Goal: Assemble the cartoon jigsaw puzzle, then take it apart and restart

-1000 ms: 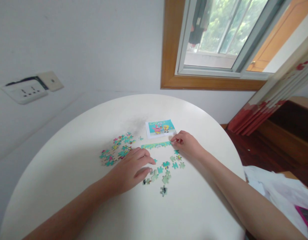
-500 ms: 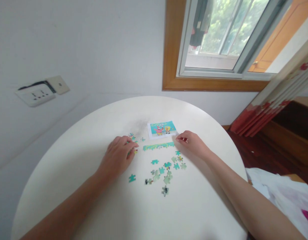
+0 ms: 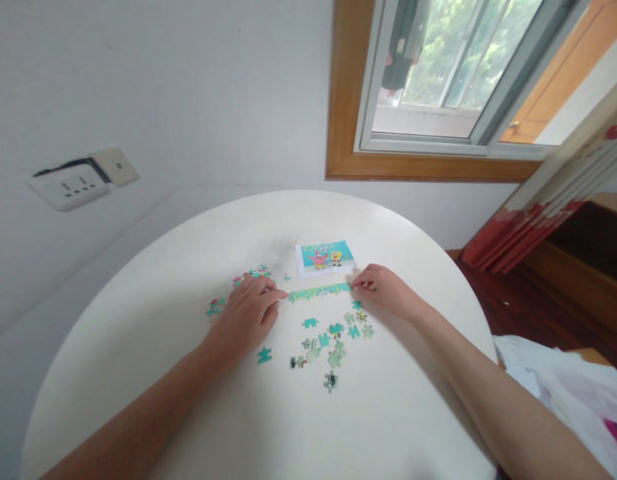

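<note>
A joined strip of jigsaw puzzle pieces [image 3: 319,292], green with yellow swirls, lies flat on the white table. My left hand [image 3: 251,308] rests palm down, fingers apart, one fingertip touching the strip's left end. Its fingers partly cover a cluster of loose puzzle pieces [image 3: 217,306]. At the strip's other end, the fingers of my right hand [image 3: 381,288] are curled together, thumb and forefinger on its tip. Just behind the strip lies a picture card [image 3: 325,258] with two cartoon figures on teal. Several loose jigsaw pieces [image 3: 335,359] are scattered in front of the strip.
The round white table [image 3: 308,427] meets the wall at the back. A single teal piece [image 3: 264,355] lies near my left wrist. Beyond the table are a wood-framed window [image 3: 438,170], a red and white curtain [image 3: 518,230] and white plastic bags [image 3: 543,387].
My left hand has shifted slightly right and toward me, uncovering more loose pieces and reaching the strip's left end. The strip sits a touch further right, against my right fingertips.
</note>
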Action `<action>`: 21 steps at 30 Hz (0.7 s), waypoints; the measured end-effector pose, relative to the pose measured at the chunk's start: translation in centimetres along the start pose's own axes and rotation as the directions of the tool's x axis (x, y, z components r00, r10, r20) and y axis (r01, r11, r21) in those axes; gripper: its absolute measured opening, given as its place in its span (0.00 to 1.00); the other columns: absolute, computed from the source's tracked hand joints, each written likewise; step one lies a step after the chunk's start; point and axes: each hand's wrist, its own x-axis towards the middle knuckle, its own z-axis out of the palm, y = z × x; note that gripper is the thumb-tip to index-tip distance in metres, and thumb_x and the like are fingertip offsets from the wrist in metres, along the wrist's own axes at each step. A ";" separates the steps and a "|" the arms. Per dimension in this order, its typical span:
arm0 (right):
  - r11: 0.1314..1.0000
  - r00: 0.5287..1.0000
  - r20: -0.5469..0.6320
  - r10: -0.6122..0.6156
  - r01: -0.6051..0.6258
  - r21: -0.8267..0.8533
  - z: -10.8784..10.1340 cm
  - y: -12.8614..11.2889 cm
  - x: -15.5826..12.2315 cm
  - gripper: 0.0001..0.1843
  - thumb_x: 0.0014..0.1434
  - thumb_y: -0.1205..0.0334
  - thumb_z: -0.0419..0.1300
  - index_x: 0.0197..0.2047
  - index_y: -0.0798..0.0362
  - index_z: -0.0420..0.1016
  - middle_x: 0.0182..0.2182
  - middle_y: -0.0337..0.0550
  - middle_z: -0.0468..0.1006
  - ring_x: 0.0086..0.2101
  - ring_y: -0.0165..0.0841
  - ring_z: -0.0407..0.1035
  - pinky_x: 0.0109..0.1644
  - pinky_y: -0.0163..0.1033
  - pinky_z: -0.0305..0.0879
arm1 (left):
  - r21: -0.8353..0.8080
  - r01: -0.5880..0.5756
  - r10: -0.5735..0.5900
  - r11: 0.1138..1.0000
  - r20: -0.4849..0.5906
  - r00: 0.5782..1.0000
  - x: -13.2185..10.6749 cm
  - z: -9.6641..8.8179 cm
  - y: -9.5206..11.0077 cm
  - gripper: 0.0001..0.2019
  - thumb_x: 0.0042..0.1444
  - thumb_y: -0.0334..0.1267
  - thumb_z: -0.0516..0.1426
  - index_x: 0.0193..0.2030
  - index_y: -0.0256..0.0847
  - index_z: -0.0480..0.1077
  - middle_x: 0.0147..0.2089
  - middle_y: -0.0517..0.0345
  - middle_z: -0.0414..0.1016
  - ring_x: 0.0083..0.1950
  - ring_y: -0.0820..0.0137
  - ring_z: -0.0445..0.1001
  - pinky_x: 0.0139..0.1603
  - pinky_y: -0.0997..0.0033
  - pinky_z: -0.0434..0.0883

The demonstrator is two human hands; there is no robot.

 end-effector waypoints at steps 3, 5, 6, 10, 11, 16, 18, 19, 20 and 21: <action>1.000 1.000 -0.019 -0.002 0.002 -0.003 -0.4 -0.4 -0.1 0.13 0.56 0.70 0.57 0.39 0.51 0.82 0.37 0.45 0.77 0.36 0.32 0.70 0.43 0.35 0.64 | 0.009 -0.004 0.004 1.000 0.000 1.000 0.0 0.0 0.2 0.13 0.59 0.30 0.49 0.44 0.41 0.74 0.43 0.52 0.70 0.48 0.61 0.68 0.63 0.44 0.58; 0.999 0.997 -0.067 -0.044 0.044 -0.008 -0.4 -1.1 -0.3 0.13 0.56 0.71 0.57 0.39 0.52 0.81 0.37 0.45 0.77 0.37 0.32 0.69 0.44 0.36 0.63 | 0.008 0.003 -0.003 1.000 -0.009 1.000 0.0 -0.1 0.3 0.13 0.60 0.30 0.49 0.44 0.40 0.73 0.43 0.52 0.70 0.48 0.61 0.68 0.64 0.44 0.58; 0.996 0.993 -0.087 -0.084 0.084 -0.008 -0.3 -1.7 -0.5 0.12 0.56 0.71 0.57 0.39 0.52 0.81 0.37 0.45 0.77 0.38 0.33 0.69 0.45 0.37 0.62 | 0.005 0.005 -0.005 1.000 -0.016 1.000 0.0 -0.1 0.3 0.13 0.60 0.30 0.49 0.44 0.40 0.73 0.43 0.52 0.70 0.48 0.61 0.68 0.64 0.45 0.58; 0.953 0.952 -0.027 -0.304 0.303 -0.023 1.1 -4.8 -1.5 0.10 0.58 0.66 0.60 0.42 0.49 0.80 0.38 0.44 0.76 0.42 0.35 0.67 0.46 0.40 0.58 | -0.007 0.015 -0.016 1.000 -0.046 0.999 0.1 -0.2 0.3 0.12 0.59 0.30 0.50 0.45 0.41 0.72 0.44 0.53 0.70 0.49 0.61 0.68 0.62 0.48 0.61; 0.939 0.940 -0.001 -0.342 0.342 -0.043 1.6 -5.5 -1.7 0.09 0.59 0.63 0.61 0.43 0.47 0.80 0.39 0.43 0.75 0.42 0.36 0.66 0.45 0.41 0.57 | -0.005 0.018 -0.018 1.000 -0.053 0.998 0.1 -0.2 0.4 0.11 0.59 0.30 0.51 0.45 0.42 0.72 0.44 0.53 0.70 0.49 0.61 0.68 0.62 0.49 0.62; 0.921 0.930 0.058 -0.362 0.367 -0.134 3.3 -7.5 -2.2 0.09 0.61 0.57 0.61 0.44 0.48 0.78 0.40 0.44 0.74 0.43 0.38 0.63 0.44 0.42 0.54 | 0.001 0.004 -0.004 1.000 -0.072 0.997 0.1 -0.3 0.6 0.11 0.59 0.30 0.51 0.45 0.43 0.71 0.44 0.53 0.70 0.50 0.61 0.68 0.62 0.50 0.61; 0.933 0.940 0.074 -0.333 0.340 -0.118 3.6 -7.7 -2.1 0.08 0.60 0.60 0.61 0.43 0.48 0.78 0.40 0.44 0.74 0.44 0.38 0.64 0.44 0.42 0.55 | -0.003 -0.001 0.000 1.000 -0.071 0.997 0.1 -0.4 0.7 0.11 0.59 0.30 0.51 0.45 0.43 0.71 0.44 0.54 0.70 0.50 0.61 0.69 0.63 0.49 0.61; 0.942 0.946 0.078 -0.315 0.321 -0.095 3.7 -7.7 -2.0 0.07 0.60 0.62 0.61 0.42 0.49 0.78 0.39 0.43 0.74 0.44 0.38 0.64 0.45 0.42 0.55 | -0.005 -0.004 0.003 1.000 -0.070 0.998 0.1 -0.4 0.7 0.11 0.59 0.30 0.51 0.45 0.43 0.71 0.44 0.54 0.70 0.50 0.62 0.69 0.63 0.50 0.61; 0.951 0.952 0.080 -0.297 0.302 -0.068 3.8 -7.7 -2.0 0.07 0.59 0.64 0.61 0.42 0.49 0.77 0.40 0.43 0.74 0.44 0.38 0.64 0.46 0.41 0.55 | -0.006 -0.009 0.008 1.000 -0.069 0.998 0.0 -0.5 0.8 0.11 0.59 0.30 0.51 0.45 0.43 0.71 0.44 0.54 0.70 0.50 0.62 0.69 0.63 0.50 0.61; 0.958 0.957 0.079 -0.279 0.283 -0.039 3.9 -7.8 -1.9 0.07 0.58 0.66 0.61 0.41 0.50 0.77 0.40 0.43 0.74 0.45 0.38 0.64 0.47 0.41 0.56 | -0.007 -0.014 0.014 1.000 -0.070 0.997 0.0 -0.5 0.8 0.11 0.60 0.31 0.51 0.46 0.43 0.71 0.44 0.54 0.70 0.50 0.62 0.69 0.63 0.50 0.61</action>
